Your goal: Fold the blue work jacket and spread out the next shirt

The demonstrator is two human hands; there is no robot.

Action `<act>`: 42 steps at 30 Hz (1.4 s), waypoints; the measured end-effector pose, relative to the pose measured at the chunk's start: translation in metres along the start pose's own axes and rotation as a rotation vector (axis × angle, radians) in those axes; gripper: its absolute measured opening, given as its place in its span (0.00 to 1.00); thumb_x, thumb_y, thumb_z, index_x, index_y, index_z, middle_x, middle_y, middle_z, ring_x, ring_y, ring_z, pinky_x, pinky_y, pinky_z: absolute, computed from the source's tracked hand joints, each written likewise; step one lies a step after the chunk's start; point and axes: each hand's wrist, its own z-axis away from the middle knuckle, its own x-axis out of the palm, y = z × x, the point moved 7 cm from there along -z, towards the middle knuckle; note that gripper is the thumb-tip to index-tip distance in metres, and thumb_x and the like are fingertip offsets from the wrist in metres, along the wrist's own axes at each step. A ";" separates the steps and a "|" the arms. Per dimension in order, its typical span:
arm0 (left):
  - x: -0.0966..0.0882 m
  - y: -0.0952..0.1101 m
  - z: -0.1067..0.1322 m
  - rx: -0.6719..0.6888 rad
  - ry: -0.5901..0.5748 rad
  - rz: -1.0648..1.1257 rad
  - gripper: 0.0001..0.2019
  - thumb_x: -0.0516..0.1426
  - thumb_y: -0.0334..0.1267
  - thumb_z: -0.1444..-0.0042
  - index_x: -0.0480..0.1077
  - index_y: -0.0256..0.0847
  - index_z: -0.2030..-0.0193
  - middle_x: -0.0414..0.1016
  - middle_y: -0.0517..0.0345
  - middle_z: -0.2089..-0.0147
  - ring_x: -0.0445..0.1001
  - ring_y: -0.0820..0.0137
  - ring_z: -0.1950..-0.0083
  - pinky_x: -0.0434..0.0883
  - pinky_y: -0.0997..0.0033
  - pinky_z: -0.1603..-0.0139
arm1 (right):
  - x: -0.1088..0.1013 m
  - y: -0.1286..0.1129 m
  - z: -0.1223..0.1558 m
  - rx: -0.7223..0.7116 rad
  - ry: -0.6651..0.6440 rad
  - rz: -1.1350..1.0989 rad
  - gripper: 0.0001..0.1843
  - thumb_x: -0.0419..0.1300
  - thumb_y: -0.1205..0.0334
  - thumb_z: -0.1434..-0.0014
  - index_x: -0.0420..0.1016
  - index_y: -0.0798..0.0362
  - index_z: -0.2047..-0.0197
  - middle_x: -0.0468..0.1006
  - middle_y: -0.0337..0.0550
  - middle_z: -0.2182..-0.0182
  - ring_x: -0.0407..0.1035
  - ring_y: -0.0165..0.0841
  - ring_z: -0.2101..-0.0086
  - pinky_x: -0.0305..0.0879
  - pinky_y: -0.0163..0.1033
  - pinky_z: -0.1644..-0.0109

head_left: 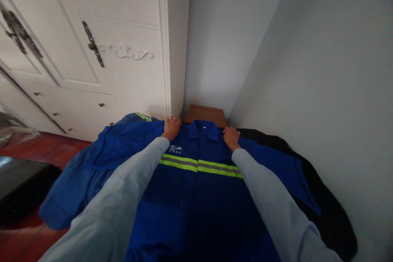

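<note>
The person's left hand [171,127] is closed on the cloth at one shoulder of a blue work jacket [196,208]. The right hand [231,137] is closed on the other shoulder. On both hands the fingertips are curled under the knuckles, so I cannot see how deep the grip goes. Pale grey sleeves [123,196] of soft, smooth fabric cover the arms and are cut off by the lower edge of the view.

Between the hands lies the flat pointed collar [194,129]. Just below it, at six o'clock, a band [199,165] of bright yellow and dull grey crosses the chest, and a small white logo [176,149] sits below the left hand, too small to read. The jacket lies spread out front up, of stiff woven cloth. One arm of it hangs off at eight o'clock, and its lower part is out of view.

A black cloth [331,208] shows under it at four o'clock. What carries them is hidden. At twelve o'clock the top of a brown wooden stand [205,114] shows only in part, in the corner of plain grey walls [322,90]. At ten o'clock stands a white panelled wardrobe [123,86] with a dark metal handle [93,44]. At nine o'clock there is a reddish glossy floor [46,147] with a dark ribbed mat [21,184] on it.
</note>
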 end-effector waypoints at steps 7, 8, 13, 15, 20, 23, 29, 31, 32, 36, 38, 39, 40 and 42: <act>-0.007 0.051 0.042 0.145 0.056 0.113 0.26 0.41 0.52 0.31 0.67 0.39 0.38 0.70 0.42 0.36 0.67 0.57 0.36 0.66 0.56 0.39 | -0.012 -0.017 0.017 -0.090 0.088 0.057 0.22 0.42 0.68 0.30 0.75 0.60 0.46 0.75 0.63 0.47 0.66 0.49 0.45 0.57 0.51 0.43; -0.001 0.060 0.050 0.180 0.019 0.135 0.29 0.41 0.55 0.31 0.66 0.39 0.36 0.68 0.43 0.33 0.65 0.58 0.33 0.66 0.57 0.37 | -0.015 -0.023 0.022 -0.112 0.102 0.060 0.22 0.42 0.68 0.30 0.74 0.61 0.46 0.75 0.63 0.47 0.66 0.49 0.45 0.57 0.51 0.43; 0.030 0.079 0.078 0.280 -0.190 0.206 0.37 0.39 0.60 0.33 0.59 0.35 0.29 0.56 0.42 0.25 0.51 0.55 0.23 0.51 0.52 0.25 | -0.013 -0.057 0.076 -0.278 0.121 -0.050 0.23 0.45 0.65 0.31 0.68 0.64 0.38 0.68 0.63 0.37 0.62 0.45 0.38 0.56 0.47 0.35; 0.033 0.077 0.080 0.268 -0.187 0.203 0.36 0.38 0.60 0.32 0.57 0.38 0.27 0.53 0.44 0.24 0.50 0.55 0.23 0.48 0.50 0.24 | -0.002 -0.063 0.104 -0.335 0.047 -0.089 0.28 0.44 0.60 0.30 0.63 0.68 0.33 0.62 0.64 0.32 0.57 0.45 0.34 0.53 0.47 0.32; 0.033 0.068 0.081 0.212 -0.198 0.187 0.38 0.36 0.61 0.33 0.54 0.39 0.26 0.50 0.41 0.23 0.48 0.53 0.22 0.47 0.45 0.24 | 0.018 -0.045 0.157 -0.529 -0.172 -0.073 0.39 0.39 0.44 0.29 0.55 0.65 0.27 0.53 0.60 0.28 0.46 0.46 0.29 0.42 0.52 0.26; 0.031 0.056 0.089 0.190 -0.215 0.178 0.38 0.37 0.60 0.33 0.52 0.38 0.25 0.50 0.40 0.23 0.47 0.53 0.22 0.47 0.44 0.25 | 0.014 -0.013 0.164 -0.478 -0.197 -0.034 0.41 0.36 0.42 0.28 0.52 0.65 0.26 0.50 0.60 0.27 0.44 0.46 0.28 0.40 0.52 0.26; 0.017 0.014 0.126 0.195 -0.252 0.155 0.36 0.40 0.57 0.32 0.53 0.35 0.26 0.50 0.39 0.23 0.46 0.54 0.22 0.47 0.46 0.25 | 0.008 0.016 0.159 -0.390 -0.205 0.036 0.42 0.35 0.40 0.29 0.51 0.64 0.26 0.50 0.60 0.27 0.44 0.45 0.28 0.40 0.50 0.26; 0.012 0.002 0.138 0.185 -0.246 0.143 0.36 0.39 0.56 0.32 0.53 0.34 0.26 0.50 0.38 0.24 0.47 0.54 0.22 0.48 0.48 0.25 | 0.008 0.014 0.158 -0.335 -0.226 0.029 0.42 0.34 0.40 0.29 0.50 0.64 0.25 0.49 0.61 0.27 0.43 0.46 0.28 0.41 0.51 0.27; 0.010 -0.001 0.144 0.178 -0.241 0.136 0.36 0.40 0.56 0.32 0.54 0.33 0.26 0.50 0.38 0.24 0.47 0.53 0.22 0.49 0.48 0.25 | 0.008 0.011 0.158 -0.290 -0.234 0.024 0.43 0.34 0.39 0.29 0.49 0.65 0.26 0.48 0.62 0.27 0.43 0.47 0.28 0.40 0.52 0.27; 0.004 0.009 0.170 0.141 -0.203 0.109 0.36 0.39 0.57 0.32 0.55 0.34 0.27 0.53 0.35 0.25 0.49 0.50 0.23 0.49 0.43 0.26 | 0.007 -0.025 0.171 -0.209 -0.199 -0.002 0.44 0.36 0.39 0.29 0.51 0.70 0.27 0.47 0.68 0.28 0.41 0.53 0.28 0.39 0.58 0.27; 0.004 0.033 0.188 0.196 -0.186 0.114 0.36 0.40 0.59 0.33 0.55 0.36 0.27 0.53 0.37 0.25 0.49 0.51 0.23 0.49 0.45 0.25 | 0.006 -0.060 0.187 -0.339 -0.162 -0.034 0.43 0.37 0.41 0.28 0.52 0.70 0.27 0.48 0.68 0.28 0.42 0.52 0.28 0.39 0.57 0.27; 0.003 0.049 0.198 0.263 -0.179 0.127 0.37 0.40 0.61 0.33 0.56 0.38 0.27 0.53 0.40 0.24 0.49 0.54 0.23 0.48 0.49 0.25 | 0.006 -0.079 0.196 -0.433 -0.148 -0.055 0.41 0.37 0.42 0.28 0.53 0.69 0.27 0.49 0.67 0.28 0.43 0.51 0.28 0.40 0.56 0.27; 0.002 0.067 0.209 0.364 -0.168 0.150 0.38 0.40 0.62 0.34 0.56 0.37 0.27 0.55 0.40 0.25 0.49 0.55 0.23 0.49 0.50 0.24 | 0.006 -0.095 0.206 -0.523 -0.140 -0.075 0.40 0.36 0.44 0.27 0.53 0.68 0.27 0.50 0.66 0.28 0.43 0.49 0.28 0.41 0.55 0.27; -0.001 0.092 0.226 0.479 -0.135 0.181 0.42 0.40 0.66 0.36 0.56 0.33 0.28 0.56 0.37 0.25 0.50 0.54 0.23 0.48 0.51 0.24 | 0.006 -0.115 0.223 -0.660 -0.143 -0.106 0.38 0.35 0.46 0.27 0.54 0.67 0.28 0.52 0.64 0.28 0.45 0.47 0.28 0.43 0.55 0.27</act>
